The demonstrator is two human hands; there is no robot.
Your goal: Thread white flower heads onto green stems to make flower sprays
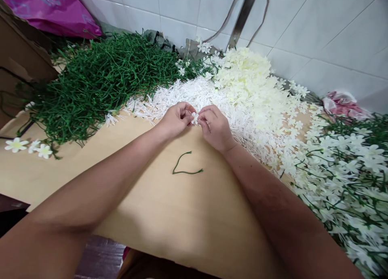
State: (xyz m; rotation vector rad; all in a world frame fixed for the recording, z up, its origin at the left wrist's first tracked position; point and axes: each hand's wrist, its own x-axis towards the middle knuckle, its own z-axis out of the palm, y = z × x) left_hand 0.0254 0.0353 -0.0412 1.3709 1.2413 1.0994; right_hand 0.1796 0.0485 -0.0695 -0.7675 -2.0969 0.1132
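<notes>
A small white artificial flower is between the fingertips of my two hands, just in front of a heap of thin white stamen pieces. My left hand pinches it from the left. From the right, my right hand has thumb and fingers closed at its edge; the fingers partly cover the flower. On the cardboard below my hands lies a bent green plastic stem with two arms. Cream flower heads are piled beyond my right hand.
Green stems form a big heap at the back left, near a brown carton and a purple bag. Assembled white flowers on stems fill the right side. A tiled wall closes off the back.
</notes>
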